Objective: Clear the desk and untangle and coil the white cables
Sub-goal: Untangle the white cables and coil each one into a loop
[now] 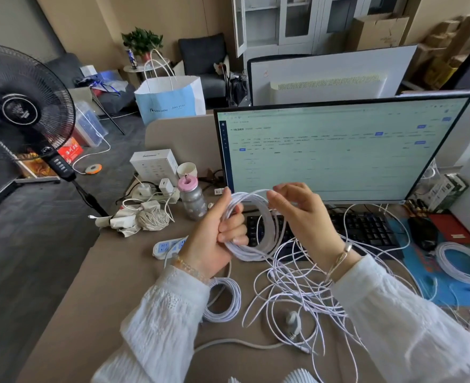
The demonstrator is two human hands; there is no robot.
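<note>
Head view: coiling in hand, above the worktop (112, 272).
Coil (251, 230): upright loop; left hand (214, 239) fingers (232, 234) curled round its near-left side.
Right hand (300, 214): fingers pinch the coil's top strand.
Loose tangle (297, 294): below the right wrist, feeding upward.

White cables (291, 288) sprawl over the tan bench (112, 294) beneath both hands, whose sleeves (162, 313) are white with an embroidered pattern. Beyond the left hand stands a grey, pale-spotted bottle (192, 201) with a pink cap; a black keyboard (363, 228) and a blue mat (435, 275) lie beyond the right hand.
</note>
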